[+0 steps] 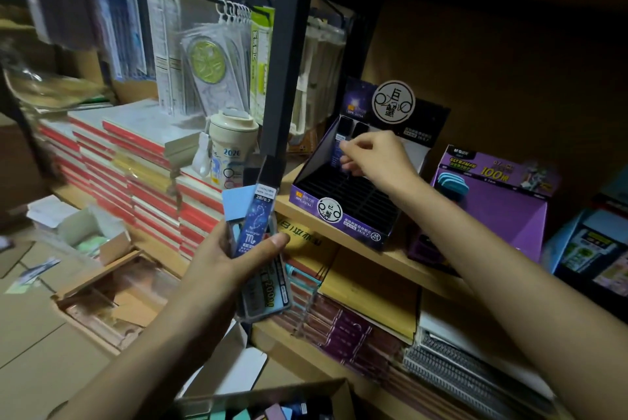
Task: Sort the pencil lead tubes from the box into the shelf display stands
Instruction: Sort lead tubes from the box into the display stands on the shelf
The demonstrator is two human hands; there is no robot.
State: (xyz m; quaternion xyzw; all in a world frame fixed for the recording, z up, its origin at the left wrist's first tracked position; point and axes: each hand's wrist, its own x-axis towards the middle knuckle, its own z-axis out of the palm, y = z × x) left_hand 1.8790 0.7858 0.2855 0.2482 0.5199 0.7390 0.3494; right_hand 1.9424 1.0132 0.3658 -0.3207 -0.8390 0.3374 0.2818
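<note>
Pencil lead tubes [256,216] are bunched in my left grip [234,260], low and roughly mid-frame, in front of the shelf edge. The thumb lies across the front and the fingers curl behind. A dark blue tube with a black cap is on top, with a pale blue one behind it.

Anyway, left to right. Far left on the floor there's an open brown carton [98,270]. Above it is a stack of red-edged notebooks [136,175]. A cream cup [229,148] marked 2020 stands at the stack's right end, and hanging packs [210,59] are behind it. Then comes the left grip with its bunch. Below it, at the bottom edge, is the box [265,389], open, with coloured tube ends showing inside, pretty blurry.

Right of the black upright [285,63], the purple display stand [339,221] sits on the wooden shelf [390,260], with rows of dark slots across its floor. My right grip [373,156] is at the stand's back left corner. Its thumb and fingertips pinch a single tube [339,152] standing upright there, and another black-capped one is just beside it. Further right on the same shelf is a second purple stand [492,216], close to the first. I can't tell if they touch.
</note>
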